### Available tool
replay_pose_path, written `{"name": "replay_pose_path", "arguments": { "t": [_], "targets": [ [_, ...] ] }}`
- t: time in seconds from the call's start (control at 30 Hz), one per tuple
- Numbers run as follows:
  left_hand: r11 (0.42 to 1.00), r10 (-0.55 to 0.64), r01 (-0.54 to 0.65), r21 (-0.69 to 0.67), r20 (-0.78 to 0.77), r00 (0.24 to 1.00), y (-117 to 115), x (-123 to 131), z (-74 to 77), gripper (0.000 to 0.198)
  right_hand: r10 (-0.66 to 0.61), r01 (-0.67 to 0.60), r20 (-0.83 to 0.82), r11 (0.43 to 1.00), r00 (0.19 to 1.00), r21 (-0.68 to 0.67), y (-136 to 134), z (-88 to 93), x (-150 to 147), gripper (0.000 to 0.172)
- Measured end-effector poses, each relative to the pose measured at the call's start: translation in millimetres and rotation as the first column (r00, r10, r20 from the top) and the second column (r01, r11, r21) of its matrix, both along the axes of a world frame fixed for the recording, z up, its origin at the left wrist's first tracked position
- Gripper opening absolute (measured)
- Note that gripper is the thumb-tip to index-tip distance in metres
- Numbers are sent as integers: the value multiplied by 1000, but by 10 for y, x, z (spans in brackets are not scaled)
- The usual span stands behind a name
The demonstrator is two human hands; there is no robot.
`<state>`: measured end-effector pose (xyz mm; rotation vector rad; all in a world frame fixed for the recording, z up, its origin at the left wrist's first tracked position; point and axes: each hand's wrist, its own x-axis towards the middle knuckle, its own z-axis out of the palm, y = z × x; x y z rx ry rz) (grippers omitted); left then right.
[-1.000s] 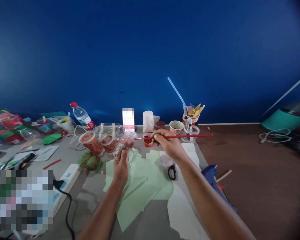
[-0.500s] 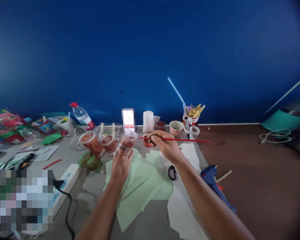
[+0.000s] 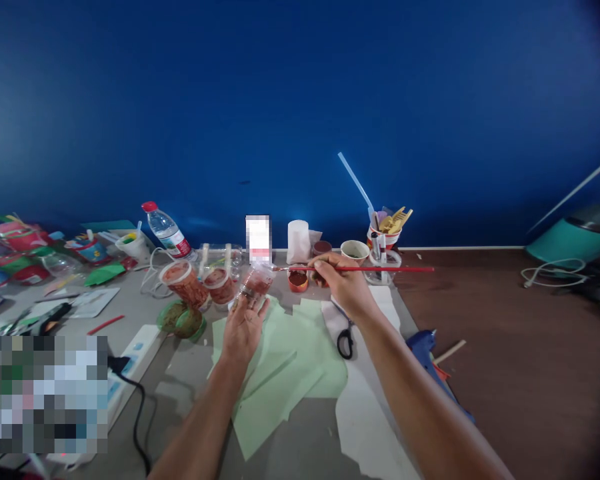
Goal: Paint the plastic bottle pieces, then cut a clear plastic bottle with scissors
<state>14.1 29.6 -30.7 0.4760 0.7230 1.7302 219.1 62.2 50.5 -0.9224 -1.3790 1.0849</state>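
My left hand (image 3: 245, 325) grips a clear plastic cup (image 3: 258, 280) streaked with reddish-brown paint and tilted over green paper (image 3: 290, 360). In my right hand (image 3: 337, 280) is a long red paintbrush (image 3: 390, 269), held level with its tip at the cup's upper right edge. Just below the brush stands a small pot of dark red paint (image 3: 298, 280). Left of the cup are two more paint-smeared cups (image 3: 180, 280), one larger than the other. A green and brown round object (image 3: 180, 321) lies in front of them.
Black-handled scissors (image 3: 345, 343) rest on white paper (image 3: 370, 413). A blue glue gun (image 3: 433, 367) lies at the table's right edge. At the back stand a water bottle (image 3: 167, 233), a paper cup (image 3: 355, 251) and a cup of plastic cutlery (image 3: 387, 233). A power strip (image 3: 143, 343) sits left.
My right hand and the paintbrush have shifted slightly right, and the brush tip has moved from the cup's side to its upper right edge. The paint pot is more exposed.
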Motion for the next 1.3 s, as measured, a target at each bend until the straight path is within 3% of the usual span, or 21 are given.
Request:
{"name": "replay_pose_path", "arguments": {
  "t": [0.17,0.57,0.87,1.3],
  "targets": [
    [998,56,-58,-39,-64,996,7,26,-56,20,-210,208,94,978,973,33,123,-100,49,22],
    [988,111,-121,-93,-104,988,26,52,-81,27,-213,209,291,977,933,43,362,-534,4,19],
    [985,127,-143,-99,-148,981,23,72,-84,28,-241,232,418,970,876,72,354,-653,-75,18],
    [996,85,-92,-9,-299,950,22,118,-134,29,-317,297,362,948,876,112,388,-608,24,22]
  ]
}}
